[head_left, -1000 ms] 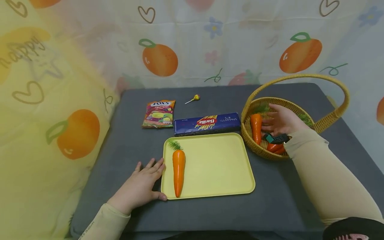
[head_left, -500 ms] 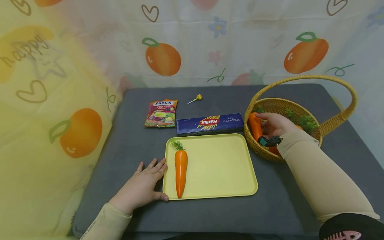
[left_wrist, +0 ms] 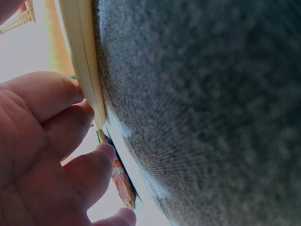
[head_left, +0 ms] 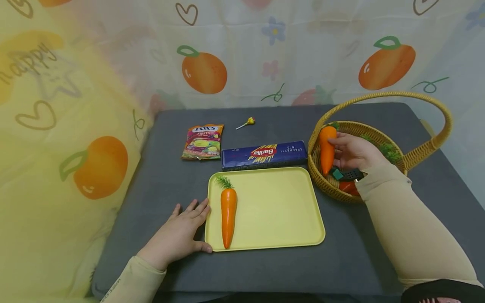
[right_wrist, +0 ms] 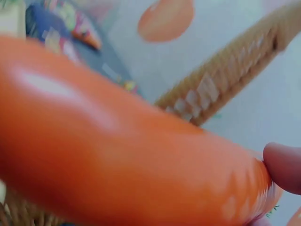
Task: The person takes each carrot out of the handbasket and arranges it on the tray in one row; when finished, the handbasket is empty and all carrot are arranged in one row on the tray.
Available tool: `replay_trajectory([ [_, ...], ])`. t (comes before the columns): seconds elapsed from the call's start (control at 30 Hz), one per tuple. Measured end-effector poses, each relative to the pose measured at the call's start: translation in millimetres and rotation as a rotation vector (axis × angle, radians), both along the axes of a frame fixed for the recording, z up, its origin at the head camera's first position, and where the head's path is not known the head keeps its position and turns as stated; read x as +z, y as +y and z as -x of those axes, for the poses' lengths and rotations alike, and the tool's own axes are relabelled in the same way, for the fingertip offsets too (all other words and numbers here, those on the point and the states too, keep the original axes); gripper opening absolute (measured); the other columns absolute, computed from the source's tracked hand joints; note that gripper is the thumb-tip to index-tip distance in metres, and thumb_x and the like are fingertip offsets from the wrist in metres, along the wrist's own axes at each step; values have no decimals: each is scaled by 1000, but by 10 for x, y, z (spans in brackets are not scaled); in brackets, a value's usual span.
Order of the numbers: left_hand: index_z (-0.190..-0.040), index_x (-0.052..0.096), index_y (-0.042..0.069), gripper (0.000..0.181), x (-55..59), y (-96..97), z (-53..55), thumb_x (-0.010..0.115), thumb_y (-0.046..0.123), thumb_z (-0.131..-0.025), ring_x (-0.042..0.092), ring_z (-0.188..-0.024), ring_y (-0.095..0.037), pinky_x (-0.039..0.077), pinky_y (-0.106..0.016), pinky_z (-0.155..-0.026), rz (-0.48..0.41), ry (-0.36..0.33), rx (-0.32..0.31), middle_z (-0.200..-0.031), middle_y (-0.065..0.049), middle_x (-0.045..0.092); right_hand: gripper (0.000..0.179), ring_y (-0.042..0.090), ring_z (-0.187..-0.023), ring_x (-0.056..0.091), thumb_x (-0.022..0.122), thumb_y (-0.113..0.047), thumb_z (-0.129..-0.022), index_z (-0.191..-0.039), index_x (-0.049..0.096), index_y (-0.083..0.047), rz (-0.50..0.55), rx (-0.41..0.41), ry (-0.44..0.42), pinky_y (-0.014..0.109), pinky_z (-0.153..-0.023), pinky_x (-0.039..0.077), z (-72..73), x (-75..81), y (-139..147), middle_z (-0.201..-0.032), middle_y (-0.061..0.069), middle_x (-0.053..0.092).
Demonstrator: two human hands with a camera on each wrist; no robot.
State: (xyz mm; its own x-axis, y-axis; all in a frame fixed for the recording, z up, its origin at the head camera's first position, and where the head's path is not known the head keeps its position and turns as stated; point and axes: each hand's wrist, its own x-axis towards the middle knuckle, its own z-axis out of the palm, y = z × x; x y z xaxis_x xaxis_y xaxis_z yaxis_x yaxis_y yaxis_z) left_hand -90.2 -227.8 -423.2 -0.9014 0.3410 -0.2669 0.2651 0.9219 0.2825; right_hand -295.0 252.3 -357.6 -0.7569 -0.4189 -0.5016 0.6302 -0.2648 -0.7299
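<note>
In the head view my right hand (head_left: 356,152) pinches an orange carrot (head_left: 327,149) near its thick leafy end, over the left side of a wicker basket (head_left: 320,185). The right wrist view shows that carrot (right_wrist: 136,155) large and close, with a fingertip against its end. Other carrot greens (head_left: 388,152) and something red (head_left: 348,187) show inside the basket, partly hidden by my hand and sleeve. My left hand (head_left: 178,235) touches the left edge of a yellow tray (head_left: 276,210), fingers spread. On the tray's left side lies another carrot (head_left: 228,219) with green leaves.
Behind the tray lies a blue Barilla spaghetti box (head_left: 264,155), with a Fox's candy bag (head_left: 203,142) to its left. A lollipop (head_left: 247,122) lies farther back on the grey table (head_left: 166,176). The basket's tall handle (head_left: 390,96) arches above my right hand.
My right hand, at first spread inside the basket, has taken hold of the carrot at the basket's left side and lifted it slightly. My left hand stays at the tray's edge.
</note>
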Motion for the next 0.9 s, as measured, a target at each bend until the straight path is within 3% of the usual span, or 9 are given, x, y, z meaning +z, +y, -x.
replay_trajectory([
  [0.3,-167,47,5,118,-5,-5,3,91,67,-77,30,-166,-46,16,-83,-127,10,-8,11,-180,-10,35,36,20,-106,67,56,-12,-115,-148,42,-22,132,-59,93,37,-85,63,-374,119,-71,-124,0,66],
  [0.53,-167,47,4,117,-5,-6,8,92,65,-78,31,-166,-47,15,-84,-126,8,-2,7,-180,-11,35,29,21,-104,69,51,-8,-116,-142,46,-19,235,-43,166,39,-83,64,-711,93,-218,-122,4,67],
  [0.9,-168,46,4,117,-26,-12,11,91,65,-78,31,-166,-47,16,-84,-126,12,12,-5,-180,-11,35,36,16,-106,69,55,-9,-115,-146,40,-20,120,31,246,33,-88,63,-1030,-3,-690,-125,0,66],
])
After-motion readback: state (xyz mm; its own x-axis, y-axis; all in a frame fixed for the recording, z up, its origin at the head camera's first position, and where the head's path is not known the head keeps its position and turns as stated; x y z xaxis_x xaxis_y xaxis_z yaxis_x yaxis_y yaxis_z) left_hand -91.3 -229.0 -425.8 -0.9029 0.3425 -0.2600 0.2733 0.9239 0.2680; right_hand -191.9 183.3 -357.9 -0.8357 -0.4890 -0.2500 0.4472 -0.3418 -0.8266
